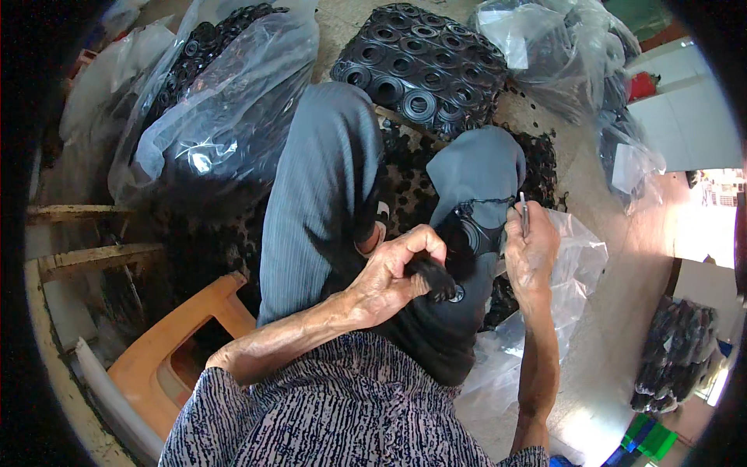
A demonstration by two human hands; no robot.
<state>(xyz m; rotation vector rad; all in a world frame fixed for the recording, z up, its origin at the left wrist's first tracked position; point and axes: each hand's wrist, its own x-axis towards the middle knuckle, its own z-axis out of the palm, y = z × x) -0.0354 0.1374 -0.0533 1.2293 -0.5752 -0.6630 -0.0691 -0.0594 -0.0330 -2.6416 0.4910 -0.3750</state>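
My left hand (380,282) is closed over my lap, its fingers curled round a dark bundle of black rubber pieces (433,280). Higher up and to the right, my right hand (532,247) grips a slim metal tool (524,212) whose narrow tip points away from me; its exact kind is unclear. Between the hands, a black moulded rubber piece with rings (476,236) lies over my right knee. A small round piece (457,293) shows just beside the left hand's bundle.
Ahead of my knees sits a stack of black rubber ring sheets (420,58). Clear plastic bags (226,117) of black parts stand at left, more bags (556,47) at far right. Black scraps (537,159) litter the floor. An orange plastic chair (183,327) is at my left.
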